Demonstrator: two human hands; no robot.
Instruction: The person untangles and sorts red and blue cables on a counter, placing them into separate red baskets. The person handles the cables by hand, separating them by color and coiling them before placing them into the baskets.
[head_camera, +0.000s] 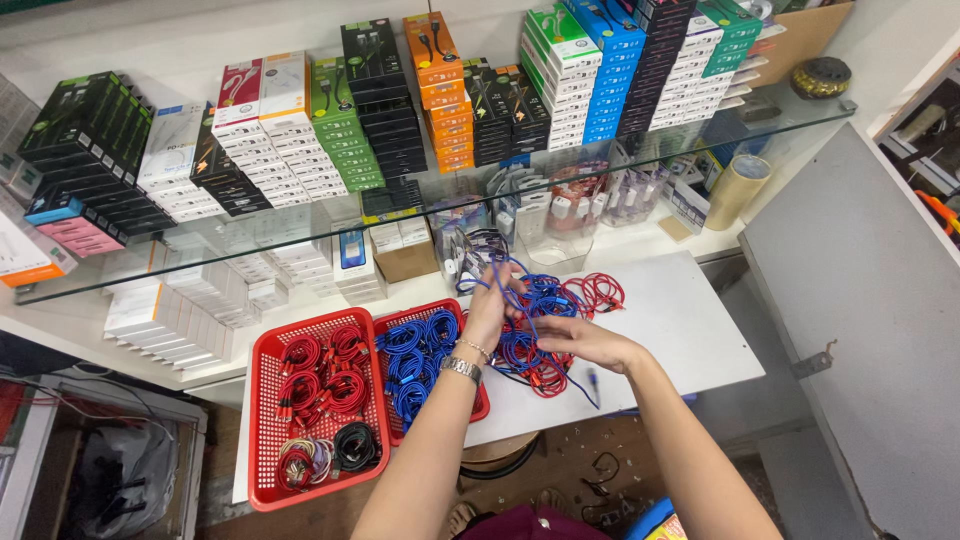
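My left hand (490, 305) is raised over a white table (680, 320), fingers closed on a blue cable (500, 275) that loops up from a tangled pile of blue and red cables (550, 300). A watch and bracelet sit on that wrist. My right hand (580, 340) rests on the pile just to the right, pinching the same blue cable where it runs down toward the table's front edge. To the left stand two red baskets: one (262, 420) holds coiled red cables, the other (432, 308) holds coiled blue cables.
A glass shelf (180, 250) above the table carries several stacks of small boxed goods. More boxes and packets stand under it at the back. A grey panel (860, 300) stands to the right, with a tape roll (738, 190) near it. Loose debris lies on the floor below.
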